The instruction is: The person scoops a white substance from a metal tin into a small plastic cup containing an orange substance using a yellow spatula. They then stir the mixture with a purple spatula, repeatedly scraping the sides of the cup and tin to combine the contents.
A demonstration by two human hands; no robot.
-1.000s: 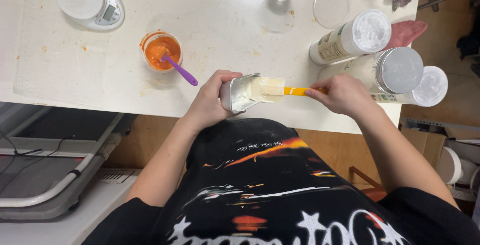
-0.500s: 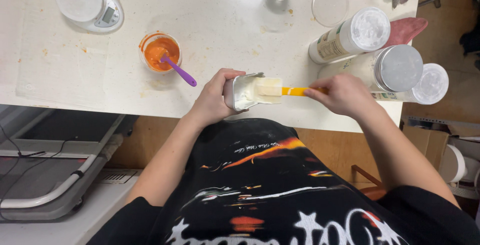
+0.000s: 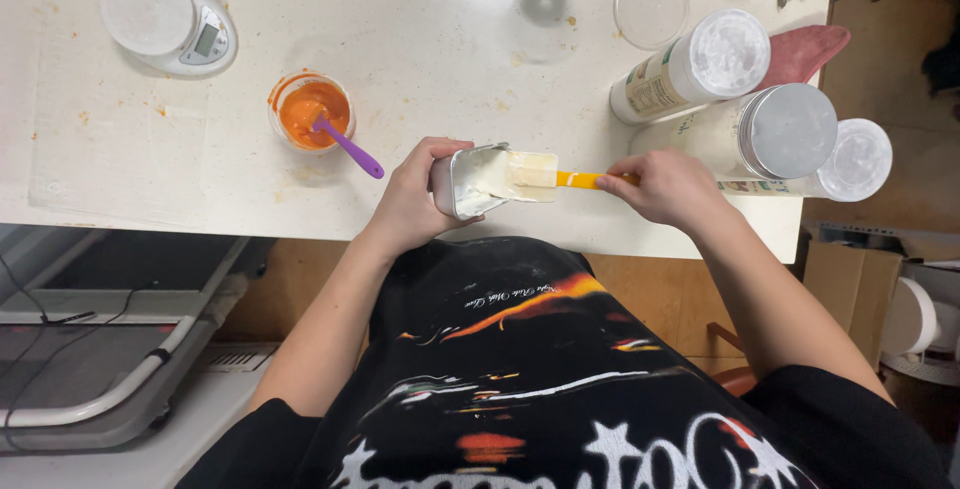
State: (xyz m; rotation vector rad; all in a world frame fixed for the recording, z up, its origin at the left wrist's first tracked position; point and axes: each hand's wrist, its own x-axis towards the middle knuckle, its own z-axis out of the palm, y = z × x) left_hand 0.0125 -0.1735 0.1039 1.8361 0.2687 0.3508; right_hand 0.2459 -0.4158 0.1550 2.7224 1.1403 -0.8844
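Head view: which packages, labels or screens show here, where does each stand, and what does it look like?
Small carton: tipped on its side in the left hand, silver, white inside.
Kitchen scale: table's far left, round, white, small grey screen.
Labelled canister: far right, white, white lid, green-and-cream label.
Grey-lidded canister: right of the right hand, white.
Clear-lidded jar: right edge.
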